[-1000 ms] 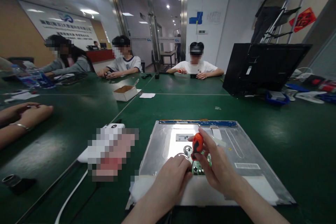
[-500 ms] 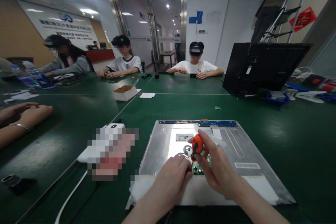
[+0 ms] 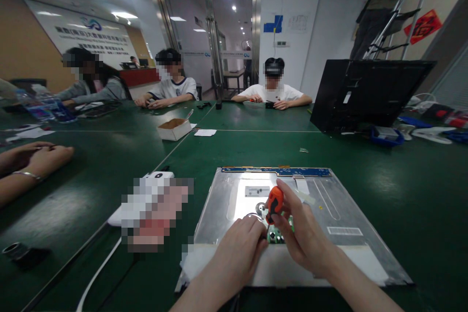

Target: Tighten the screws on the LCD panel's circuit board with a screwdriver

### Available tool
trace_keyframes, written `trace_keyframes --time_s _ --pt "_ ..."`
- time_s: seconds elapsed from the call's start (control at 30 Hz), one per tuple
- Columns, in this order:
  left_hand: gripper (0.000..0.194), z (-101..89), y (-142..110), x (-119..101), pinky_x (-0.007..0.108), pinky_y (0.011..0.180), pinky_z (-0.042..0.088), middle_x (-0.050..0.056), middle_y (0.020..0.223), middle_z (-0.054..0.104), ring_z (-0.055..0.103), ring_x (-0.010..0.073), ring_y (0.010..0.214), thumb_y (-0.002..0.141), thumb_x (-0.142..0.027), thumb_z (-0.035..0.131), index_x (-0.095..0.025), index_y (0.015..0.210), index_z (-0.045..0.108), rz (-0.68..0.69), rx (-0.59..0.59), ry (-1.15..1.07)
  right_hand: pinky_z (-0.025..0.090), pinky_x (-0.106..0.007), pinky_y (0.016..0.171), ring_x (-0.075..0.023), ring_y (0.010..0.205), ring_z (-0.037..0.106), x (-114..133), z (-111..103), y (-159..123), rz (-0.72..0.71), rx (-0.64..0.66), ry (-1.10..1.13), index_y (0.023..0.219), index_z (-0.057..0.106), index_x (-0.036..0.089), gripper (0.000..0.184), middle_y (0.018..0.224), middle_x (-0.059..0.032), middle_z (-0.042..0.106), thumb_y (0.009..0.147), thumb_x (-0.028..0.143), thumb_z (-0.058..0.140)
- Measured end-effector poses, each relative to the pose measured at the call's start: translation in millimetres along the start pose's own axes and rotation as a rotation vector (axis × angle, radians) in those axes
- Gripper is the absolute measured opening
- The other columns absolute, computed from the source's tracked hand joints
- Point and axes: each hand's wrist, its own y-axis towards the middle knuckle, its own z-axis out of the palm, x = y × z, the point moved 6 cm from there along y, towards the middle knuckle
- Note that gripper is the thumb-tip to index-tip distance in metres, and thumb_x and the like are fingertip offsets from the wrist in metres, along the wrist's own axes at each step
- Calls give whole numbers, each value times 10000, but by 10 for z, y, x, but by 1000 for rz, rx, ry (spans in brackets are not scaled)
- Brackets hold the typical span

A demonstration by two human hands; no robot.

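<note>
The right hand (image 3: pixel 306 235) is gripping an orange screwdriver (image 3: pixel 275 199) over a circuit board (image 3: pixel 277 237) on a metal panel (image 3: pixel 345 212), which is lying on the bench (image 3: pixel 420 195); the left hand (image 3: pixel 241 241) is resting alongside, its hold unclear.

On my feed, the silver metal panel (image 3: pixel 343 207) lies flat on the worktop (image 3: pixel 413 180), a blue circuit strip (image 3: pixel 310 172) along its far edge. I see a small green circuit board (image 3: pixel 276 238), partly hidden, near its middle; there the orange-and-black screwdriver (image 3: pixel 276 200) stands nearly upright, shaft downward, tip hidden from me.
</note>
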Motion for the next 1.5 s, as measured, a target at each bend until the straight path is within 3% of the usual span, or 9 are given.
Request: trace_keyframes --time_s 0.23,0.63,0.8,1.0,1.5 --pt "113 -9 2 -2 364 774 474 60 930 609 561 232 868 877 -92 478 -194 897 521 10 -14 -2 579 -331 584 -175 615 629 16 7 6 -34 -6 51 1559 64 208 614 867 -60 667 1013 171 342" --pt "110 23 -10 27 359 843 504 72 1029 639 605 235 954 936 -123 510 -198 998 562 15 -31 -11 488 -240 475 -131 581 567 6 -33 2 -72 -150 48 1440 289 259 532 888 -17 619 961 183 509" --pt "137 33 -14 32 373 858 508 76 1032 641 601 239 960 923 -116 498 -195 1010 568 21 -29 -17 497 -264 503 -134 599 575 37 -40 41 -81 -98 25 1448 316 278 523 952 -29 633 965 185 493" --pt "151 20 -15 26 377 862 505 81 1037 644 595 240 956 914 -107 487 -195 1001 572 7 -2 -18 532 -307 558 -169 638 617 29 -31 7 -56 -70 1 1523 231 258 604 925 -39 670 964 148 428" --pt "141 34 -16 28 391 852 487 71 1030 638 585 244 950 908 -80 503 -191 981 549 -12 4 -17 514 -316 540 -188 658 645 52 -32 -2 -80 -57 -15 1536 200 215 592 901 -45 687 980 156 396"
